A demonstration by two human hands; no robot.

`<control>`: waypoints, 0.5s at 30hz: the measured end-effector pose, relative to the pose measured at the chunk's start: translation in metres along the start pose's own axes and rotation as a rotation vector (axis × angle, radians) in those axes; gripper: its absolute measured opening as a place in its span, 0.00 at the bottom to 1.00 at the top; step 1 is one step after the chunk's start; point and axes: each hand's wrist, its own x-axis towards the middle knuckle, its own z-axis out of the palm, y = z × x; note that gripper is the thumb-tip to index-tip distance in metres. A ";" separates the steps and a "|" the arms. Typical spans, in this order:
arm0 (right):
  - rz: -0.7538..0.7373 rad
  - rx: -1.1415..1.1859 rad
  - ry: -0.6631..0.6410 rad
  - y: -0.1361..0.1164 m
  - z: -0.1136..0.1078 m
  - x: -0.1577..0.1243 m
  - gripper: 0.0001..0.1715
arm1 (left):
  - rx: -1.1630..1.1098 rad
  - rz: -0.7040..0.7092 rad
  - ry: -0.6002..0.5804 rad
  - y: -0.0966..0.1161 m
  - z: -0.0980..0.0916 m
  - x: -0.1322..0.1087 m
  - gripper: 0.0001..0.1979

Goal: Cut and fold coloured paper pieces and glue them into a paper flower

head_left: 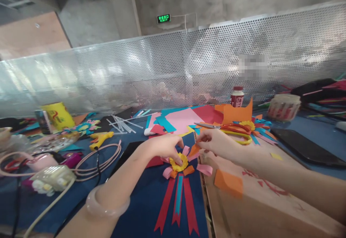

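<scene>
A paper rosette point(179, 164) with a yellow centre, pink and orange loops and red and blue ribbon tails lies on a dark blue sheet point(146, 202). My left hand point(164, 147) presses down on the rosette's yellow centre with curled fingers. My right hand point(216, 142) pinches a small orange paper piece point(195, 148) at the rosette's upper right edge. A pale bangle sits on my left wrist.
Scissors point(229, 129) lie behind my right hand on coloured paper. A cardboard box point(259, 198) with an orange scrap stands at the right. A yellow glue gun point(100, 139), cables, glue sticks, a bottle point(237, 96) and a black tablet point(305, 146) surround the work area. A perforated metal screen runs behind.
</scene>
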 end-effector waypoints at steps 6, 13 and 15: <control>0.064 0.011 -0.013 -0.012 -0.002 -0.003 0.01 | 0.033 0.018 0.011 -0.004 0.000 0.000 0.29; -0.107 0.081 -0.057 0.005 -0.014 -0.004 0.08 | -0.106 0.260 0.162 0.008 -0.003 0.000 0.22; -0.131 0.088 -0.065 0.007 -0.021 -0.008 0.10 | -0.182 0.312 0.139 0.017 -0.001 -0.001 0.19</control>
